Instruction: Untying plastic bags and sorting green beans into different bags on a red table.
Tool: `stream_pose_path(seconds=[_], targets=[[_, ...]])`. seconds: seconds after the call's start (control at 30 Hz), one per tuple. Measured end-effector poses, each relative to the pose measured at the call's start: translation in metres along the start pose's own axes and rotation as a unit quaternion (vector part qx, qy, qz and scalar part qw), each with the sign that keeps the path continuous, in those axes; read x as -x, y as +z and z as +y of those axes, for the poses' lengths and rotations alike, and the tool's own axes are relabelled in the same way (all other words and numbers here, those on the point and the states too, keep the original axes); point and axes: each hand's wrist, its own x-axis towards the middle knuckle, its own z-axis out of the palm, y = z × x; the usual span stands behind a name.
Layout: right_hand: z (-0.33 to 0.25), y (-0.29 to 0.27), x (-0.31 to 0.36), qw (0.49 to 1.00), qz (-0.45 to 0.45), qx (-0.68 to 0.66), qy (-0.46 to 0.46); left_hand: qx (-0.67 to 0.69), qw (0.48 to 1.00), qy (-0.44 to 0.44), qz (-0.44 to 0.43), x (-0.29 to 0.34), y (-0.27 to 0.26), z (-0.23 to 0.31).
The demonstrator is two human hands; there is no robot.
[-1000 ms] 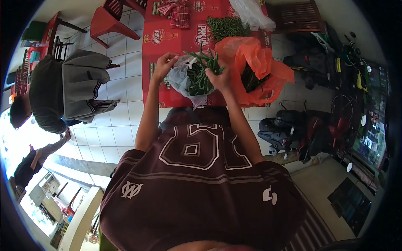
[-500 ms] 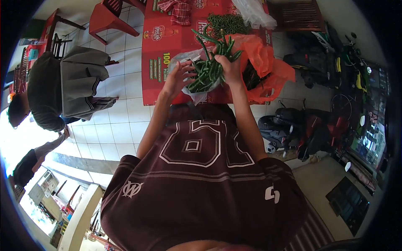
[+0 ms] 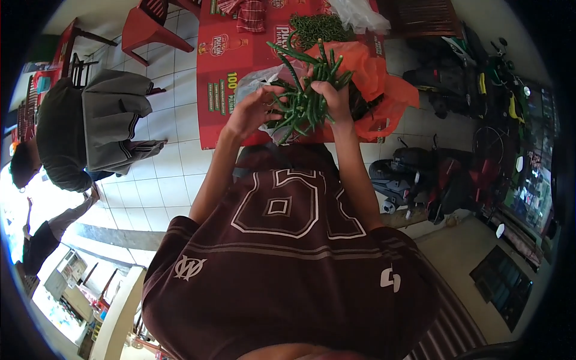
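A bundle of long, curved green chillies (image 3: 309, 108) is gripped in my right hand (image 3: 337, 103), its thumb closed over them, stalks and tips sticking out all round. At the bundle's left side is my left hand (image 3: 245, 114), its fingers apart and curved toward the chillies; the fingertips reach the edge of the bundle, but I cannot tell whether they touch it. A thin clear plastic bag (image 3: 251, 84) lies behind and beneath the chillies, partly hidden by them. Right behind my right hand is an orange plastic bag (image 3: 389, 99) with something dark inside.
A red printed cloth (image 3: 213, 66) covers the table. Toward its far side are a heap of thin green pieces (image 3: 318, 30), a whitish plastic bag (image 3: 361, 15) and a checked cloth (image 3: 251, 15). A red chair (image 3: 150, 30) and another person (image 3: 63, 129) are at left, motorbikes (image 3: 432, 180) at right.
My right hand has brought the bundle slightly up and toward me, and the chillies now fan out more and hide more of the clear bag. My left hand stays beside them, fingers still apart.
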Motion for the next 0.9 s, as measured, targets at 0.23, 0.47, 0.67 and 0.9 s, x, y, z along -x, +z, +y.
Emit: stream_pose_path(seconds=[0.23, 0.47, 0.67, 0.9], targets=[[0.001, -0.003, 0.004, 0.998, 0.003, -0.062, -0.004, -0.265, 0.960, 0.051, 0.077, 0.019, 0.020, 0.019], [0.010, -0.013, 0.003, 0.991, -0.024, -0.129, 0.007, -0.360, 0.924, 0.083, 0.100, 0.022, 0.035, 0.017], [0.007, -0.007, 0.002, 0.998, -0.005, -0.058, 0.011, -0.358, 0.915, 0.115, 0.148, 0.017, 0.037, 0.011], [0.015, -0.012, -0.008, 0.967, -0.081, -0.234, 0.050, -0.434, 0.871, 0.154, 0.169, 0.019, 0.039, 0.021]])
